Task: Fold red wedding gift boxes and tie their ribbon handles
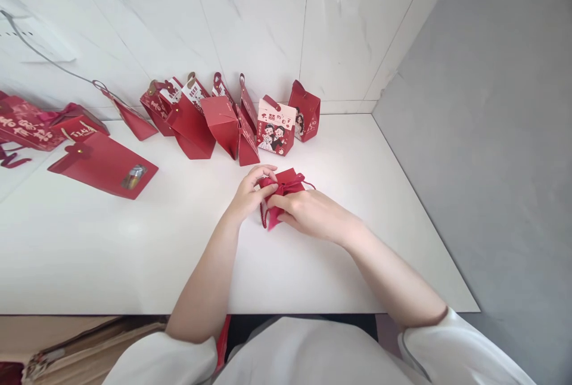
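A small red gift box (286, 177) with a red ribbon bow (292, 182) and a dark red cord stands on the white table in front of me. My left hand (255, 189) is closed on the box's left side, thumb and fingers pinching near the ribbon. From the right, my right hand (308, 212) reaches across the front of the box, its fingers curled round the ribbon and the pink-red piece hanging there. Both hands touch the box, and part of it is hidden beneath them.
Several red gift boxes (192, 129) stand along the tiled wall, one with a cartoon couple (276, 134). At the left lies a red box with a small window (105, 164). The white table (134, 254) meets a grey surface (491, 134) on the right.
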